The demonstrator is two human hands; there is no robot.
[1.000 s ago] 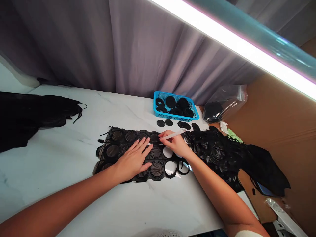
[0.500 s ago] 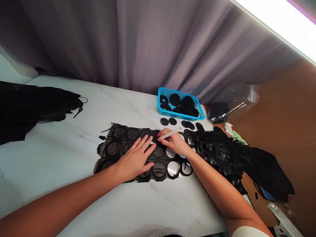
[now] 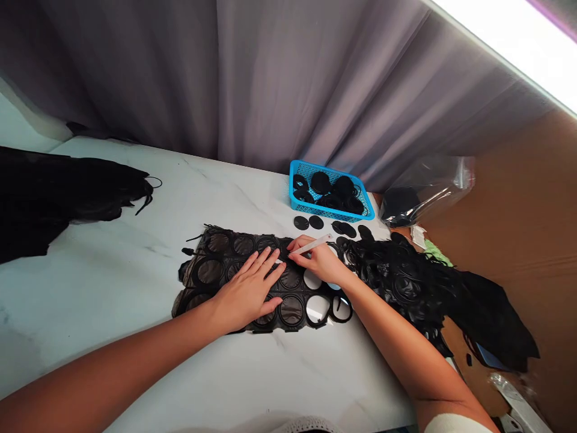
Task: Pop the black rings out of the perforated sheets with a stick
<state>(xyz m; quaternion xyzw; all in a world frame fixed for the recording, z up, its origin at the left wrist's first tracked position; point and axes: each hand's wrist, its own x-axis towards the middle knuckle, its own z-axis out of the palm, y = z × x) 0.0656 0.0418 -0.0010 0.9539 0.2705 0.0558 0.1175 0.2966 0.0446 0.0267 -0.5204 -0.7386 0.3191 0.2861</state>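
Note:
A black sheet [image 3: 291, 310] patterned with rows of round shapes lies flat on the white marbled table. My left hand [image 3: 247, 294] rests on it palm down, fingers spread and stretched out, holding nothing. Just to its right, my right hand [image 3: 323, 263] pinches a slim white pen-like tool [image 3: 315, 243], its tip pointing down at the sheet's upper part. I cannot make out the tip clearly. Near my right wrist, several circles are cut out and the white table shows through, as in the round hole [image 3: 317, 309] at the lower right.
Behind the sheet lies a row of loose black discs [image 3: 316, 222]. A blue basket [image 3: 331, 212] with black round pieces stands beyond them. Crumpled black sheeting [image 3: 406, 285] is heaped at right, a clear plastic bag [image 3: 433, 183] behind it. Black material [image 3: 67, 189] lies at far left.
The view has shifted very slightly. Both hands and the white tool keep practically the same place on the sheet.

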